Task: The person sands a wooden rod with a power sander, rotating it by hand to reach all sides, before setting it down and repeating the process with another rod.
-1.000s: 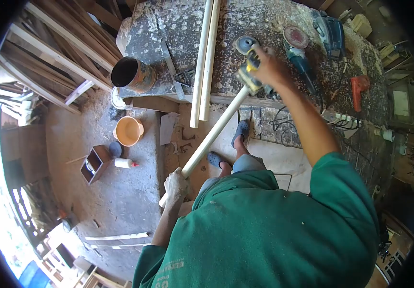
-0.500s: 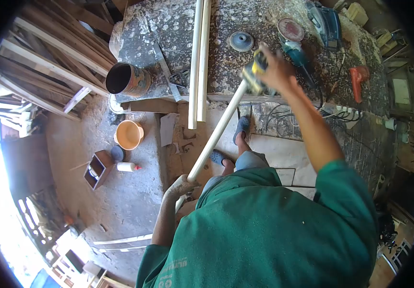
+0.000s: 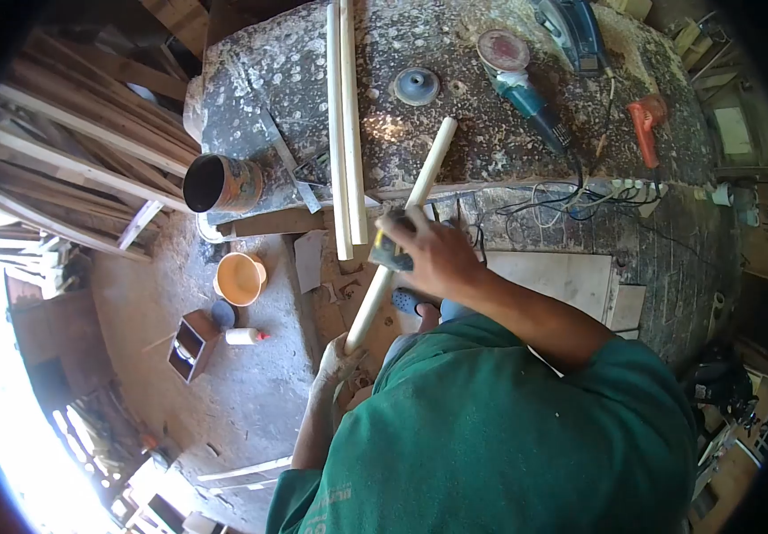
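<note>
A long pale round wooden rod slants from the workbench edge down toward my body. My left hand is wrapped round its lower end. Partway up the rod, my right hand grips a small dark and yellow sanding block, which rests against the wood. Two more pale wooden strips lie side by side on the bench, left of the rod, with their ends past its edge. Above the rod's upper end sits a round grey disc.
The speckled workbench carries a teal sander, a blue power tool, an orange tool, a metal square and a rusty can. Cables hang along its edge. An orange bucket and glue bottle stand left.
My right hand has moved with the block from the rod's upper end down toward my body. The rod's top end is now uncovered. The camera view has shifted slightly.
</note>
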A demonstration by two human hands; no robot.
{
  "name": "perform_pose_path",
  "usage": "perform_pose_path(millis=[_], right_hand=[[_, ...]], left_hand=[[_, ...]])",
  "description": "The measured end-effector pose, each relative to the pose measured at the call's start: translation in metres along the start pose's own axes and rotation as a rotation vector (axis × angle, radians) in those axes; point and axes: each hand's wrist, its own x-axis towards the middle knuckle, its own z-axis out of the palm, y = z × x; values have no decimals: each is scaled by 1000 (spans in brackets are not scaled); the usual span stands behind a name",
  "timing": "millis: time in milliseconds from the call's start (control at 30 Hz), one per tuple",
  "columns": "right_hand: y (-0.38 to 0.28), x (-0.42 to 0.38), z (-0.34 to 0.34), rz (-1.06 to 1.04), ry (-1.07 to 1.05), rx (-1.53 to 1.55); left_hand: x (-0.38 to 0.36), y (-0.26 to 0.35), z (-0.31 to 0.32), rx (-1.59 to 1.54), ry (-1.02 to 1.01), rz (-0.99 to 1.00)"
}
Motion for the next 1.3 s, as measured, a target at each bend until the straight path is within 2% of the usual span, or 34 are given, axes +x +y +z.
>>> perform_pose_path(millis=[33,67,100,133,167,233,267,333,400,433,467,500,533,567,600,633,667,733,800,867,933,1033,1067,1133,1300], right_hand=[[6,-5,-2,-6,34,23],[18,2,-9,207,-48,114],[37,12,-16,284,28,41],[67,22,-17,246,170,-78],[78,40,-40,410,71,-61],[133,85,-41,510,178,-125],[154,106,-49,492,190,-129],[151,123,-63,460,178,-146],[129,133,-62,444,119,-172],[112,128,-60,391,64,-58],[100,125,-44,395,18,-88],[88,111,-25,315,49,-60],[64,94,-22,245,7,-158],[44,76,-14,181,-29,-117],[36,53,2,-21,93,-150],[18,34,0,-32,17,4],[15,17,-1,-113,11,-33],[23,9,2,-24,-42,123],[51,24,-13,148,51,13],[82,57,-49,317,-12,-112],[126,93,-61,466,39,-192],[155,128,-67,324,157,-294],[157,129,-63,339,90,-248],[100,120,-72,373,-46,-157],[21,57,-28,125,-82,-102]], left_hand=[[3,2,0,28,-35,-49],[5,4,0,55,-68,-100],[6,7,-1,81,-99,-152],[6,14,-3,73,-115,-203],[5,24,-4,66,-130,-254],[3,27,-5,63,-129,-303],[3,24,-5,67,-114,-300],[-5,41,-10,11,-101,-234],[-20,61,-16,-109,-119,-113],[-23,68,-18,-105,-118,-111],[-26,73,-20,-100,-121,-112],[-26,76,-21,-96,-125,-111],[-23,74,-22,-75,-133,-131],[-18,68,-22,-56,-139,-150],[-14,64,-22,-36,-145,-170],[-12,63,-21,18,-104,-136],[-11,61,-19,69,-62,-102],[-8,42,-11,147,42,-3],[0,10,2,208,168,127],[-10,26,5,329,244,84],[-23,48,6,418,315,33],[-41,80,0,535,378,-25],[-42,81,-2,529,407,-3],[-42,81,-6,516,459,41],[-36,72,-13,504,417,115]])
